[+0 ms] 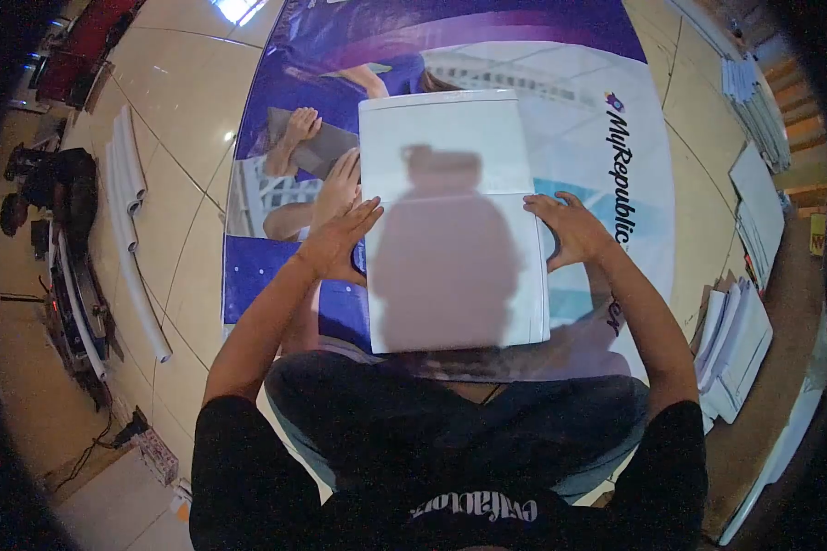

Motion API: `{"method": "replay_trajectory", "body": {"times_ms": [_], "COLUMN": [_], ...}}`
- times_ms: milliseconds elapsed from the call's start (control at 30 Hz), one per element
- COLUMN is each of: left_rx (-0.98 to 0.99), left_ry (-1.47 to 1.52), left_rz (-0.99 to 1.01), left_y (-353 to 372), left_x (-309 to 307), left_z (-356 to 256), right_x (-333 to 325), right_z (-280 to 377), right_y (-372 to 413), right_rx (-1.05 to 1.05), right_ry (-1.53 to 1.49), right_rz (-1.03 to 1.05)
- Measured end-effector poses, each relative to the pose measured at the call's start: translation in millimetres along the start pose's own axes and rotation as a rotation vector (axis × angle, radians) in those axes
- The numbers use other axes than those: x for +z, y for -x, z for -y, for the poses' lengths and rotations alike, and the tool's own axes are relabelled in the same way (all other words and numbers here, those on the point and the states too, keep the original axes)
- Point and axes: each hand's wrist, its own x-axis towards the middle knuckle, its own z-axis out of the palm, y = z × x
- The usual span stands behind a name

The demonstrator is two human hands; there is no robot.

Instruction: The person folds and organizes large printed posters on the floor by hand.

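White board (446,156); purple-blue printed banner (574,119); beige floor tiles (184,101); black shirt (248,477).

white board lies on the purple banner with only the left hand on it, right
No, both hands are on it: the left hand at the white board's left edge, the right hand at its right edge, as the head view shows.

The white board (446,156) is covering the middle of the printed banner (597,55), so much of its picture is lying out of sight, and the view's top edge is cutting the banner off. The right hand (570,228) and its forearm are hiding the lower end of the banner's lettering. The person's knees are masking its near edge. A dark rim is swallowing the corners and clipping the stacked sheets (740,344) at right; the dark gear (60,197) at left is showing too dimly to identify
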Motion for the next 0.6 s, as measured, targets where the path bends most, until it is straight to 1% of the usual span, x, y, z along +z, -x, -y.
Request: {"method": "replay_trajectory", "body": {"times_ms": [67,100,133,167,200,233,267,300,333,367,400,433,467,500,533,567,600], "left_rx": [-0.067,-0.059,-0.135,-0.208,-0.412,-0.633,-0.637,-0.611,-0.559,-0.333,-0.382,-0.434,-0.76,-0.758,-0.805,-0.853,-0.854], "left_ry": [-0.021,-0.034,0.193,0.421,0.71,0.991,1.181,1.378,1.552,0.813,0.564,0.315,0.569,0.571,0.572,0.575,0.579], "left_rz": [-0.012,-0.009,-0.054,-0.109,-0.088,-0.127,-0.288,-0.461,-0.63,-0.86,-0.839,-0.82,-0.615,-0.618,-0.583,-0.538,-0.532], "left_y": [-2.7,-2.1,-0.8,-3.7,-14.3,-24.9,-24.6,-24.2,-23.7,-32.4,-24.8,-17.1,4.6,17.0,28.2,37.8,42.1], "left_x": [-4.9,1.3,16.9,19.3,8.9,-1.7,11.7,24.9,37.1,18.9,21.9,26.3,55.6,68.7,79.2,86.3,89.6], "left_z": [-3.0,5.7,20.5,28.4,24.0,19.8,28.8,37.5,45.0,22.6,12.6,4.1,-4.0,-11.2,-18.5,-25.8,-31.9], "right_x": [-6.5,-5.3,-1.5,2.1,7.7,16.6,26.1,35.0,49.6,113.4,86.1,55.3,48.1,64.4,82.4,97.5,107.2], "right_z": [3.7,-0.9,-10.9,-15.9,-16.7,-19.0,-17.5,-15.3,-15.3,-56.8,-11.6,49.7,73.3,80.3,87.7,98.9,108.3], "right_y": [-2.6,-5.2,-10.4,-13.2,-16.9,-25.0,-30.4,-35.6,-43.6,-68.2,-50.1,-24.9,-13.0,-2.5,7.6,18.9,28.5], "right_rx": [0.059,0.064,0.151,0.233,0.228,0.321,0.394,0.43,0.468,0.401,0.611,0.778,0.82,0.808,0.799,0.792,0.782], "right_ry": [-0.1,-0.102,-0.441,-0.771,-0.751,-1.252,-1.532,-1.793,-1.828,-1.844,-1.292,-0.732,-0.69,-0.573,-0.459,-0.475,-0.49], "right_rz": [-0.055,-0.069,-0.066,-0.062,-0.08,-0.341,-0.516,-0.734,-0.857,-0.931,-0.965,-0.948,-0.868,-0.889,-0.906,-0.937,-0.968]}}
